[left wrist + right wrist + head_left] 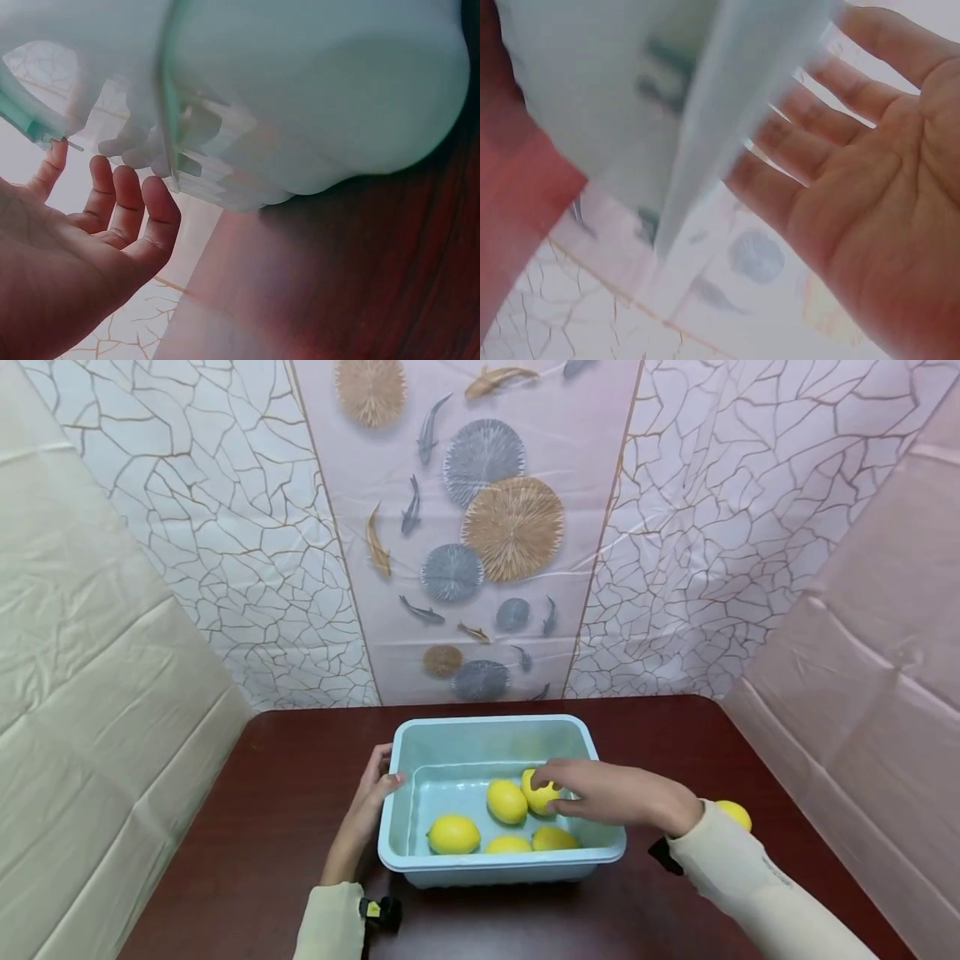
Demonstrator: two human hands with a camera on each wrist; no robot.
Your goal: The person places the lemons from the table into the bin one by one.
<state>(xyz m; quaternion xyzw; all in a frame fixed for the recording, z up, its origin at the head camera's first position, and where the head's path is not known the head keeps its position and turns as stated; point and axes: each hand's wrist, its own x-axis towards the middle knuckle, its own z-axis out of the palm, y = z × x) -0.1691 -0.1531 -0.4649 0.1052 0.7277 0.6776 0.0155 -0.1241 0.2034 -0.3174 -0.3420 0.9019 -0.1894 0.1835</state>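
A light blue plastic tub (495,862) stands on the table with several yellow lemons inside. My left hand (367,802) holds the tub's left side, thumb over the rim and fingers along the outer wall. Over the right part of the tub reaches my right hand (618,789), its fingertips overlapping the rearmost lemon (537,795). Beside that one lies another lemon (506,802); a third lemon (453,834) sits toward the front left. In the right wrist view, the right hand's fingers (802,150) are extended past the tub's rim, and the palm shows nothing in it.
One more lemon (735,814) is right of the tub, partly hidden behind the right sleeve (738,872). The dark red-brown table (300,777) ends at a patterned back wall covering (480,635), with pale cloth at both sides.
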